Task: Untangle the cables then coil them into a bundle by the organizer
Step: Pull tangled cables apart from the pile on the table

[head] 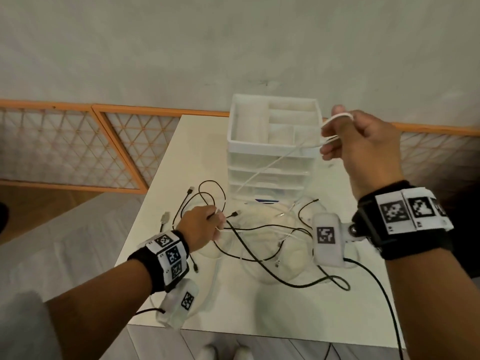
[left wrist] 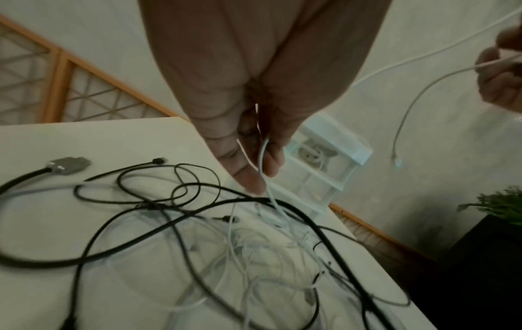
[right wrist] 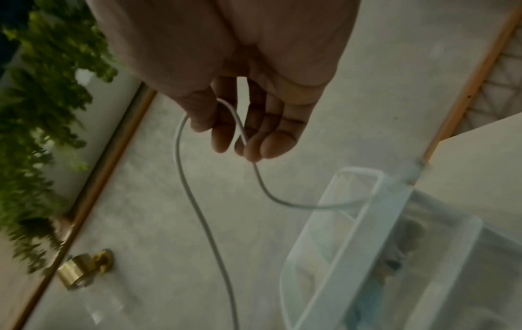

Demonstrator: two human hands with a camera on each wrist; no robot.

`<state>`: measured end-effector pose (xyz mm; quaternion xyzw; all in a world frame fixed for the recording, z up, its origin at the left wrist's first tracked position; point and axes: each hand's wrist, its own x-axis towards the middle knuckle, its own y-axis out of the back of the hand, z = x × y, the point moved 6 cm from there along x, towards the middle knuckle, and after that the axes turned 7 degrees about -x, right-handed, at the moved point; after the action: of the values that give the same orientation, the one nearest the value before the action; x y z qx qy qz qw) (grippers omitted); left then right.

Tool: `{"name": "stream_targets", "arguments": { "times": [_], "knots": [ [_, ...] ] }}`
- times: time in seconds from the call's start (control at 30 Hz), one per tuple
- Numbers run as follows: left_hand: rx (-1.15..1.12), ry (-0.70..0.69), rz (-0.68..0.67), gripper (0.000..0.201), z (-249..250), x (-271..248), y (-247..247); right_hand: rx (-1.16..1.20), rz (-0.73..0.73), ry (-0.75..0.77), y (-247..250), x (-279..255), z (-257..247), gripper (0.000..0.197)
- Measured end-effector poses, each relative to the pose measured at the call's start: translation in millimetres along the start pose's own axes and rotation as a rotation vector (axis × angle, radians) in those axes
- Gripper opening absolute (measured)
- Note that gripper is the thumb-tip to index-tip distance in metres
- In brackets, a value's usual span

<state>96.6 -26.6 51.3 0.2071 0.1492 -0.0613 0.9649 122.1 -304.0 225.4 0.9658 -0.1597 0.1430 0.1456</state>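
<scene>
A tangle of black cables (head: 259, 258) and thin white cables (head: 262, 231) lies on the white table (head: 161, 193), in front of the white drawer organizer (head: 272, 141). My left hand (head: 205, 226) sits low over the tangle's left side and pinches white cable strands (left wrist: 264, 165) between thumb and fingers. My right hand (head: 358, 141) is raised beside the organizer's top right corner, with a white cable (right wrist: 197, 201) looped around its fingers. That cable runs down across the organizer's front towards the tangle.
A grey connector (head: 165, 218) and other black plugs lie at the table's left edge. An orange-framed lattice screen (head: 78, 149) stands along the wall. A green plant (left wrist: 500, 203) stands to the right of the table. A brass fitting (right wrist: 84, 270) lies on the floor.
</scene>
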Motion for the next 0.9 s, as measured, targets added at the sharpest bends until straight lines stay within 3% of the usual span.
{"name": "stream_targets", "arguments": {
  "times": [0.1, 0.2, 0.37, 0.47, 0.53, 0.6, 0.63, 0.7, 0.77, 0.83, 0.9],
  "knots": [
    [-0.139, -0.114, 0.025, 0.031, 52, -8, 7, -0.127, 0.028, -0.105, 19, -2, 44, 0.030],
    [-0.200, -0.335, 0.022, 0.028, 133, -23, 22, -0.292, -0.067, -0.243, 25, -17, 93, 0.026],
    [-0.304, -0.680, 0.115, 0.023, 222, -37, 48, -0.422, -0.133, -0.265, 21, -31, 99, 0.020],
    [-0.154, -0.641, 0.027, 0.023, 220, -29, 30, -0.297, -0.109, -0.132, 10, -29, 60, 0.013],
    [-0.106, -0.643, -0.041, 0.022, 219, -28, 18, -0.197, -0.309, -0.068, -18, -36, 32, 0.021],
    [-0.181, -0.721, -0.067, 0.022, 234, -32, 19, -0.278, -0.518, -0.065, -50, -48, 24, 0.037],
    [-0.232, -0.765, -0.072, 0.021, 246, -35, 24, -0.361, -0.537, -0.045, -62, -52, 25, 0.032],
    [-0.320, -0.830, -0.064, 0.021, 264, -40, 37, -0.461, -0.455, 0.002, -75, -49, 21, 0.010],
    [-0.374, -0.831, -0.034, 0.021, 264, -32, 50, -0.387, -0.326, -0.032, -73, -37, 9, 0.034],
    [-0.313, -0.712, -0.032, 0.045, 241, -12, 53, -0.133, -0.216, -0.101, -63, -22, -15, 0.041],
    [-0.155, -0.558, -0.134, 0.079, 203, 7, 39, 0.069, -0.156, -0.101, -53, -9, -46, 0.042]
  ]
}}
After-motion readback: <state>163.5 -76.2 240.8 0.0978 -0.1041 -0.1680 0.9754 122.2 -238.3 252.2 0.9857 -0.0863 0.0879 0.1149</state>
